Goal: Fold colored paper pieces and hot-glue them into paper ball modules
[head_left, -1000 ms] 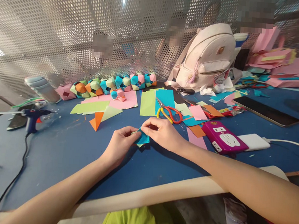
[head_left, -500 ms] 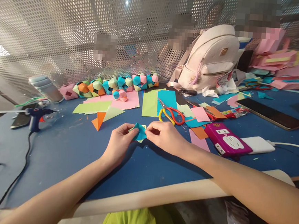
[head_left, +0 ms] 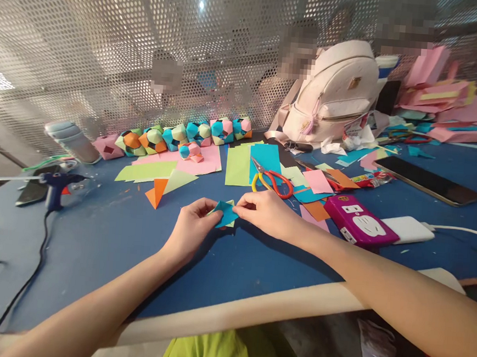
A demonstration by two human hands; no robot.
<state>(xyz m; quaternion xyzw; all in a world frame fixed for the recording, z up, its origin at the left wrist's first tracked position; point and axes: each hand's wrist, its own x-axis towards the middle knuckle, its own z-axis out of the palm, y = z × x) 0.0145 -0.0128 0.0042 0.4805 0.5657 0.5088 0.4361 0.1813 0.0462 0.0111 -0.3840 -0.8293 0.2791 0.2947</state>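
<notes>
Between my hands, just above the blue table point(head_left: 104, 250), is a small folded paper piece point(head_left: 226, 215) in blue and pale green. My left hand point(head_left: 199, 219) pinches its left side between thumb and fingers. At its right corner my right hand point(head_left: 260, 213) grips the edge with closed fingertips. Scissors point(head_left: 272, 181) with red and yellow handles lie just beyond my right hand, partly on a blue sheet point(head_left: 267, 157). To the left rest an orange folded paper point(head_left: 156, 194) and a pale green folded paper point(head_left: 180, 181).
A row of folded paper balls point(head_left: 176, 136) lines the mesh panel point(head_left: 109, 36). At left are a glue gun point(head_left: 58, 186) and a bottle point(head_left: 71, 139). A backpack point(head_left: 335, 98), purple power strip point(head_left: 359, 221) and phone point(head_left: 428, 179) occupy the right. People, blurred, are behind the mesh.
The folded paper has shifted slightly right with my left hand, and its blue face is turned more toward me. My right hand keeps its pinch at the corner.
</notes>
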